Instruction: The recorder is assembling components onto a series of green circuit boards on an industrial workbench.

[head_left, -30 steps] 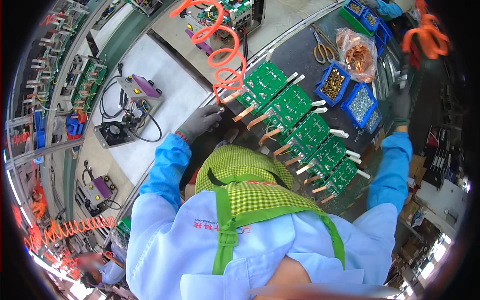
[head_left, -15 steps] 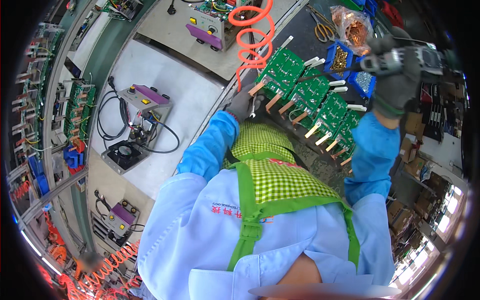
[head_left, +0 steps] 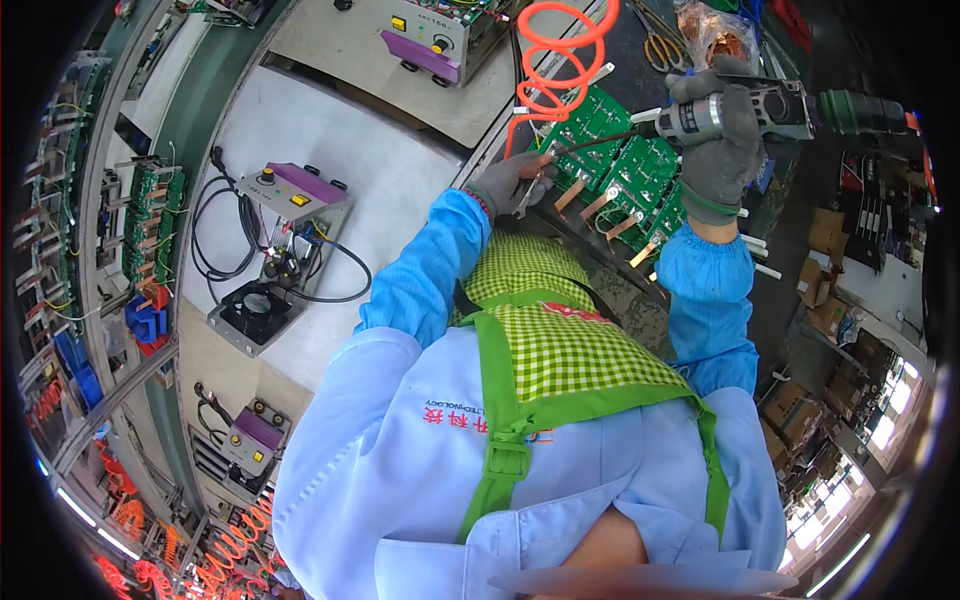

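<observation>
My right hand (head_left: 728, 140), in a grey glove, is closed around a power screwdriver (head_left: 690, 120) with a silver body. Its long thin bit (head_left: 600, 143) points left across the green circuit boards (head_left: 648, 172), and the tip ends close to my left hand (head_left: 508, 186). That hand, also gloved, is closed at the left end of the row of boards, next to a copper strip (head_left: 536, 168). A small metal wrench (head_left: 522, 204) sticks out below its fingers. More copper strips (head_left: 570, 194) jut from the boards' near edge.
A coiled orange air hose (head_left: 560, 60) hangs just beyond my left hand. Scissors (head_left: 662, 50) and a clear bag of copper parts (head_left: 718, 35) lie behind the boards. On the left bench stand a purple-and-grey machine (head_left: 290, 200) with black cables and another machine (head_left: 425, 45) farther back.
My right hand has brought the screwdriver left and lower over the boards; its bit tip is now near my left hand. My left hand stays at the boards' left end with the wrench.
</observation>
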### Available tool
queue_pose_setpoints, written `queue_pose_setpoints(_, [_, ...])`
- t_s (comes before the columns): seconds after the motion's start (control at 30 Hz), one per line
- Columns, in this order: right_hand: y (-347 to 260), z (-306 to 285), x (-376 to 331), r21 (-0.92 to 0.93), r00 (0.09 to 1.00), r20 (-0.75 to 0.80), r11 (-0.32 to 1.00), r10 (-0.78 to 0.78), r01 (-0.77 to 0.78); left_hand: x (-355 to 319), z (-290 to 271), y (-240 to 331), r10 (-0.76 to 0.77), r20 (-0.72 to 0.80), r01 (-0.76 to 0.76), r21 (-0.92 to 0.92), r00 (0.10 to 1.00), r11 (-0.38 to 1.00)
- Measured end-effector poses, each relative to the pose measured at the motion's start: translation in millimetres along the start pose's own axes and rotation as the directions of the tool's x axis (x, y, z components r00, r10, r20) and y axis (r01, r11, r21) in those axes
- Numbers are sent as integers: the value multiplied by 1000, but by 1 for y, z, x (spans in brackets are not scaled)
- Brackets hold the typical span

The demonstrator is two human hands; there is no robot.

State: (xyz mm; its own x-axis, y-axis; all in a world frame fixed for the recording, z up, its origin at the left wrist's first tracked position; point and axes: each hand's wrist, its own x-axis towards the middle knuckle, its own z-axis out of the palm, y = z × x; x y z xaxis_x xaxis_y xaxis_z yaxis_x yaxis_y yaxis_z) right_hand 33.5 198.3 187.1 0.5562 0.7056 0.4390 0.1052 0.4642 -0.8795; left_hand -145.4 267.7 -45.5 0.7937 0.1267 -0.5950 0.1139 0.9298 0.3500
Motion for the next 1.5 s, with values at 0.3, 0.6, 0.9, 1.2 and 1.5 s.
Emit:
queue_pose_setpoints(0.3, [7, 8, -6, -29, 1000, 8, 999, 16, -15, -2, -4, 5, -7, 144, 28, -143, 990, 989])
queue_pose_setpoints(0.6, [9, 20, -14, -62, 999, -19, 997, -40, 39, 11, -21, -8, 46, 146, -23, -153, 988, 988])
queue_pose_setpoints(0.9, [6, 27, -15, -75, 1000, -4, 997, -12, 12, -11, -1, 6, 94, 98, -107, 137, 991, 985])
queue_pose_setpoints(1.2, [11, 30, -22, -112, 996, -24, 990, 86, -88, -2, -7, -4, 118, 62, -124, 87, 991, 989])
queue_pose_setpoints(1.5, [5, 30, -25, -218, 992, -22, 968, 122, -124, 1, -8, -4, 259, 180, -302, 286, 949, 909])
